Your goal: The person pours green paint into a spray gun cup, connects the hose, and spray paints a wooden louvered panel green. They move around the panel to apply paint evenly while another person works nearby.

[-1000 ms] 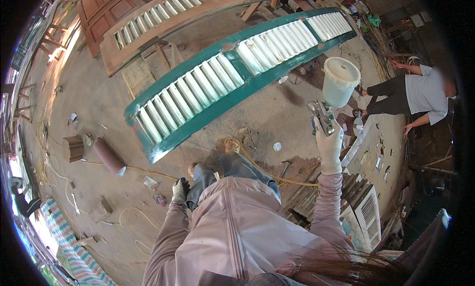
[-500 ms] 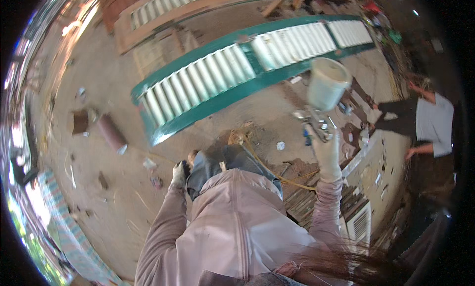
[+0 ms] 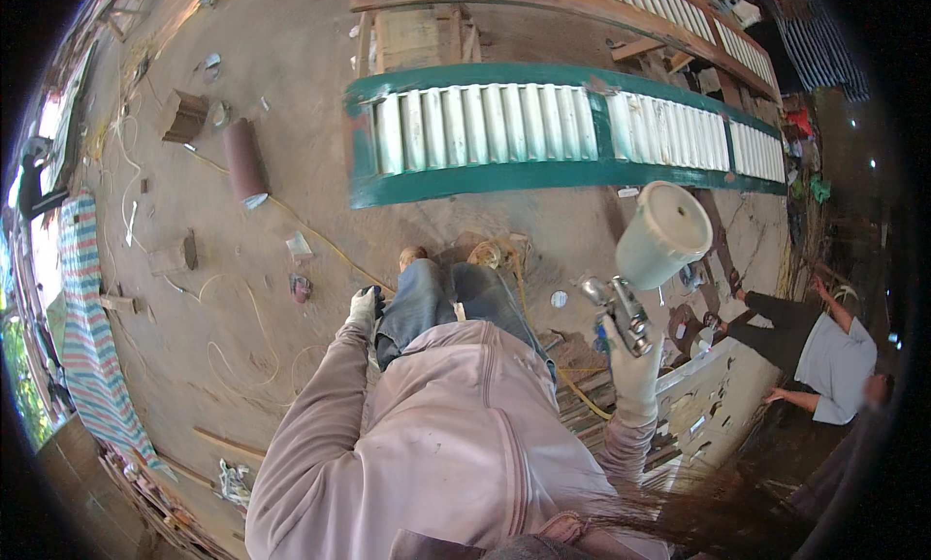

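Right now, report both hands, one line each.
Left hand: beside the leg; open or closed cannot be told.
Right hand: closed, holding the spray gun.

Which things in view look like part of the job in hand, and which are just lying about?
Likely part of the job:
metal spray gun, held in the gloved right hand;
pale cup above it;
green-framed louvred panel ahead.

Apparently just lying about, on the floor leftward:
dark red cylinder;
brown box-like piece;
thin wooden strip.
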A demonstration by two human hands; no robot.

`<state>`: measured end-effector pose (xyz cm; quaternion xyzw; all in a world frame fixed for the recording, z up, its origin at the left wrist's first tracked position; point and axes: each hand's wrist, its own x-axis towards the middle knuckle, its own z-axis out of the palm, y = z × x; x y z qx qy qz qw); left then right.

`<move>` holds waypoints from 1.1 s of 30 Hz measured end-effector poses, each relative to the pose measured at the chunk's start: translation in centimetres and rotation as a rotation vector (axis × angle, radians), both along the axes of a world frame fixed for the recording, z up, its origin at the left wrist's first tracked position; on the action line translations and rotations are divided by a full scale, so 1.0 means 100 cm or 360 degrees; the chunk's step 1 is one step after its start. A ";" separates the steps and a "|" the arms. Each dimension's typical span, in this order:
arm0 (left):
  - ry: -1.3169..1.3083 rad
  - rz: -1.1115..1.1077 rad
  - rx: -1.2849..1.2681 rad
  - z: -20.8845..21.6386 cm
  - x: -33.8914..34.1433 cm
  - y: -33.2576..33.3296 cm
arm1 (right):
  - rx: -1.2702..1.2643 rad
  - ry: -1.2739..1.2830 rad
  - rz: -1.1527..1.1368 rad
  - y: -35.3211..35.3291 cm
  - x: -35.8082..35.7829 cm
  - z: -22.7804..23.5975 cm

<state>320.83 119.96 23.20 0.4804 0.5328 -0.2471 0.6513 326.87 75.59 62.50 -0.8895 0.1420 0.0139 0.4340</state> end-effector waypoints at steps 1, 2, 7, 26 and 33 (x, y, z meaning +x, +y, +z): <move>0.0010 0.0003 0.0030 -0.001 -0.006 0.010 | -0.0046 -0.0113 0.0011 0.016 -0.004 0.000; 0.0019 0.0002 0.0064 -0.001 -0.010 0.021 | -0.0095 -0.0269 0.0038 0.032 -0.007 0.001; 0.0016 0.0011 0.0076 0.006 -0.028 0.066 | -0.0324 -0.0234 0.0487 0.101 0.011 0.003; 0.0077 0.0011 0.0003 -0.018 -0.034 0.125 | -0.0112 -0.0222 -0.0117 0.163 0.008 0.020; -0.0129 0.0288 -0.0053 0.000 0.006 0.126 | -0.0123 -0.0278 0.0254 0.161 0.007 -0.013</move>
